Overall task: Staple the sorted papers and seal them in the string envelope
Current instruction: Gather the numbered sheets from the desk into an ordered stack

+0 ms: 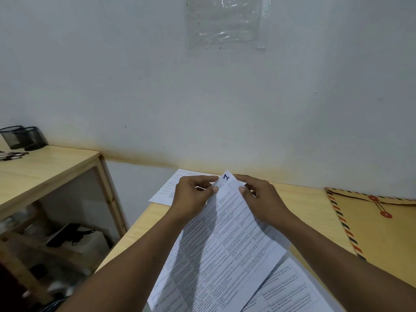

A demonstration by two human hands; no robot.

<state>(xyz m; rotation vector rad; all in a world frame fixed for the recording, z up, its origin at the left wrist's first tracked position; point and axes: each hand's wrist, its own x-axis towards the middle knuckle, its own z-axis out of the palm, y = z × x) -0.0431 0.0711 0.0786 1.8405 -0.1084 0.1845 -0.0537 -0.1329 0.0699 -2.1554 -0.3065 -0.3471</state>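
Papers (225, 255) cover wooden desk (310, 212) against white wall (135, 86).

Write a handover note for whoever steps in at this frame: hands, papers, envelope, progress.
Left hand and right hand both pinch the far end of the sheet marked "1". More printed sheets lie under it; another sheet lies further back. String envelope lies flat on the desk to the right. No stapler visible. Stapling and sealing remain.

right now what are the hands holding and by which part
Both hands, left hand and right hand, pinch the white printed sheet marked 1 at its far top edge.
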